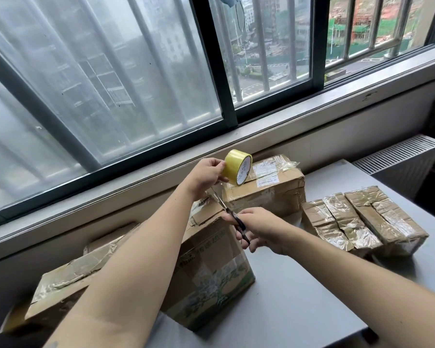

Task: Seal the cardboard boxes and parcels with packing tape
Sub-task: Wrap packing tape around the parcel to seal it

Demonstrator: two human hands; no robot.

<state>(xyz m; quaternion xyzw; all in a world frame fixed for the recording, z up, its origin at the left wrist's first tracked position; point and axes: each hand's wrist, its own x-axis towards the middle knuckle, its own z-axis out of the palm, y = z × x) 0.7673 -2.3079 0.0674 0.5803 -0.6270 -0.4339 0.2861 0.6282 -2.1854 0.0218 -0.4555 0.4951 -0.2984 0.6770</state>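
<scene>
My left hand (206,175) holds a yellow roll of packing tape (237,170) raised above a cardboard box with green print (209,277). A clear strip of tape runs down from the roll toward the box top. My right hand (259,228) grips dark-handled scissors (232,218), whose blades point up at that strip just under my left hand. The box stands on the grey table (299,297), partly hidden by my left forearm.
A taped box with a white label (269,194) stands behind by the window sill. Several taped parcels (362,219) lie at the right. A flattened, taped box (68,282) leans at the left. A radiator (399,159) is at the far right.
</scene>
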